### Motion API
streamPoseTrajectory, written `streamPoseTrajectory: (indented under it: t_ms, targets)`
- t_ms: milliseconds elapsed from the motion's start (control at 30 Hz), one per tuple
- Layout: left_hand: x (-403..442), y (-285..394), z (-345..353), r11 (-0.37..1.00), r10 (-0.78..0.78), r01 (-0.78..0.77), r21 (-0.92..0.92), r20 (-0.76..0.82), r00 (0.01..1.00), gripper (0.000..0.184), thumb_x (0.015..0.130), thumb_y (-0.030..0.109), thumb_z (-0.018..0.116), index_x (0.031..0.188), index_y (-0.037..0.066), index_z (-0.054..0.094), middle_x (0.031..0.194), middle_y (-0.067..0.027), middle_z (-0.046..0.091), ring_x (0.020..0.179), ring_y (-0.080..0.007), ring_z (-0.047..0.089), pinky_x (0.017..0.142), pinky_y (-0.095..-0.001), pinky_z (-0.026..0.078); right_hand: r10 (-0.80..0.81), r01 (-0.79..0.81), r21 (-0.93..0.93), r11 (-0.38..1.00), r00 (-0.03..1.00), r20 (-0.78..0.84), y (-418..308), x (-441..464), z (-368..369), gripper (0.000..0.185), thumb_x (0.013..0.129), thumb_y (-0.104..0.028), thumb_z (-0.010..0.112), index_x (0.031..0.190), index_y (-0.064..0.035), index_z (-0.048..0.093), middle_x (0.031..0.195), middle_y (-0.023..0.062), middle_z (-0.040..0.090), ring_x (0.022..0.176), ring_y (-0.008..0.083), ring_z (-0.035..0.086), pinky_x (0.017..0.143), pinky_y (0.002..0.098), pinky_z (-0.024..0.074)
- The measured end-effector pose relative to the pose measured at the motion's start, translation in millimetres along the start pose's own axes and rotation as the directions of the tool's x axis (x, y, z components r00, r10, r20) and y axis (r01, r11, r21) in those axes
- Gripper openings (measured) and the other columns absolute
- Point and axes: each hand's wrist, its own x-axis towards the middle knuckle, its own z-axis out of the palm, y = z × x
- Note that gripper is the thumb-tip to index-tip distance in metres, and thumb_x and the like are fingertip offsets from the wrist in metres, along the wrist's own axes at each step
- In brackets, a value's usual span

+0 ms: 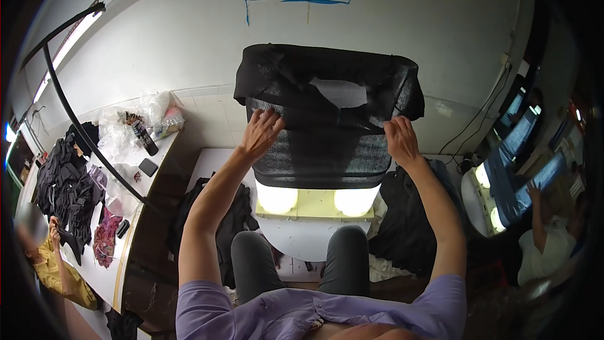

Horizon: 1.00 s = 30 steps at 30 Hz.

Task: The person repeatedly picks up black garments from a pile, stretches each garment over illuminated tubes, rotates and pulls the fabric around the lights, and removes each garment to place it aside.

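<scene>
A black knit garment (321, 129) is draped over a lit stand in front of me, and light shows through its thinner ribbed parts. Its upper part is folded over, with a pale patch showing near the middle. My left hand (261, 135) has its fingers curled into the cloth at the left side. At the right edge my right hand (402, 141) pinches the fabric. Beneath the hem, two bright lamps (277, 199) glow on a yellowish base (306, 208). The garment hides the upper part of the stand.
Dark cloth piles (217, 214) lie left and right of the stand. On a white side table (135, 214) are black garments (66, 179), plastic bags (119, 135) and a dark bottle (145, 138). A person in yellow (60, 271) sits left; another person (547, 245) works right at a lit stand.
</scene>
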Motion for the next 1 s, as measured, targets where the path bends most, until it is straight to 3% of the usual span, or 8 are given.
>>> streamPoseTrajectory:
  t_ms: [33, 167, 400, 533, 567, 700, 800, 1000]
  targets:
    - [-0.1, 1.3, 4.6, 0.999, -0.036, 0.034, -0.026, -0.099, 0.994, 0.043, 0.072, 0.015, 0.068, 0.110, 0.008, 0.050, 0.110, -0.0095, 0.052, 0.117, -0.0279, 0.042, 0.097, -0.0451, 0.032, -0.005, 0.006, 0.026, 1.000, 1.000, -0.017, 1.6, -1.2, -2.8, 0.015, 0.077, -0.001, 0.053, 0.091, -0.0017, 0.048, 0.077, 0.0117, 0.055, 0.083, 0.0265, 0.054, 0.082, 0.0392, 0.0433]
    - [25.3, 10.4, -13.8, 0.990, -0.129, 0.136, 0.018, -0.217, 0.968, 0.064, 0.068, 0.015, 0.073, 0.125, 0.007, 0.045, 0.128, -0.0108, 0.041, 0.121, -0.0312, 0.038, 0.099, -0.0462, 0.031, -0.052, 0.032, 0.156, 0.987, 0.991, 0.126, 5.1, -11.4, 3.8, 0.016, 0.076, 0.001, 0.052, 0.092, -0.0007, 0.048, 0.078, 0.0123, 0.055, 0.078, 0.0274, 0.054, 0.075, 0.0380, 0.0434]
    - [35.6, 16.5, -8.5, 0.991, -0.057, 0.079, 0.109, -0.188, 0.981, 0.044, 0.075, 0.015, 0.064, 0.117, 0.005, 0.053, 0.121, -0.0095, 0.049, 0.123, -0.0276, 0.038, 0.100, -0.0454, 0.030, -0.039, -0.010, 0.267, 0.964, 0.983, 0.178, 1.9, -30.4, 11.3, 0.018, 0.076, 0.004, 0.050, 0.092, -0.0024, 0.047, 0.076, 0.0119, 0.056, 0.075, 0.0269, 0.056, 0.072, 0.0378, 0.0430]
    - [25.1, 5.7, 5.2, 0.997, -0.011, 0.017, 0.070, -0.083, 0.996, 0.019, 0.078, 0.012, 0.056, 0.097, 0.008, 0.056, 0.096, -0.0055, 0.056, 0.107, -0.0228, 0.050, 0.099, -0.0461, 0.032, -0.022, -0.029, 0.256, 0.966, 0.980, 0.197, 2.4, -29.4, 12.3, 0.015, 0.080, 0.000, 0.053, 0.093, -0.0052, 0.048, 0.073, 0.0092, 0.056, 0.072, 0.0259, 0.057, 0.068, 0.0380, 0.0434]
    - [23.3, 5.2, 1.7, 0.999, 0.033, -0.031, 0.015, -0.150, 0.988, 0.014, 0.078, 0.012, 0.056, 0.091, 0.009, 0.054, 0.083, -0.0025, 0.053, 0.092, -0.0201, 0.054, 0.092, -0.0406, 0.037, -0.022, -0.027, 0.246, 0.969, 0.981, 0.194, 1.9, -29.0, 12.5, 0.014, 0.082, -0.002, 0.054, 0.094, -0.0056, 0.048, 0.072, 0.0089, 0.056, 0.070, 0.0256, 0.057, 0.067, 0.0378, 0.0437]
    - [-3.9, 1.3, -1.8, 0.980, 0.158, -0.175, -0.098, -0.162, 0.974, 0.015, 0.077, 0.013, 0.055, 0.092, 0.012, 0.055, 0.075, -0.0007, 0.047, 0.076, -0.0163, 0.050, 0.071, -0.0299, 0.039, -0.017, -0.023, 0.230, 0.973, 0.985, 0.170, -0.4, -29.8, 13.8, 0.017, 0.085, -0.015, 0.060, 0.094, -0.0070, 0.049, 0.064, 0.0073, 0.054, 0.060, 0.0250, 0.056, 0.059, 0.0369, 0.0440]
    - [-51.0, -4.2, 1.3, 0.984, 0.160, -0.158, -0.088, 0.015, 0.987, 0.016, 0.077, 0.013, 0.054, 0.094, 0.014, 0.056, 0.074, 0.0003, 0.046, 0.075, -0.0160, 0.050, 0.069, -0.0297, 0.038, -0.106, 0.052, 0.286, 0.957, 0.979, 0.176, -11.0, -28.9, 5.2, 0.023, 0.084, -0.023, 0.063, 0.095, -0.0071, 0.050, 0.059, 0.0068, 0.052, 0.054, 0.0242, 0.055, 0.056, 0.0357, 0.0439]
    - [-99.4, 3.7, 7.6, 0.988, 0.113, -0.099, -0.116, 0.126, 0.985, 0.022, 0.079, 0.015, 0.056, 0.101, 0.017, 0.057, 0.072, 0.0019, 0.046, 0.072, -0.0146, 0.049, 0.069, -0.0288, 0.036, -0.237, 0.186, 0.178, 0.966, 0.914, 0.330, -24.5, -56.7, 33.8, 0.024, 0.079, -0.006, 0.055, 0.100, -0.0151, 0.064, 0.058, 0.0045, 0.052, 0.053, 0.0200, 0.055, 0.050, 0.0332, 0.0440]
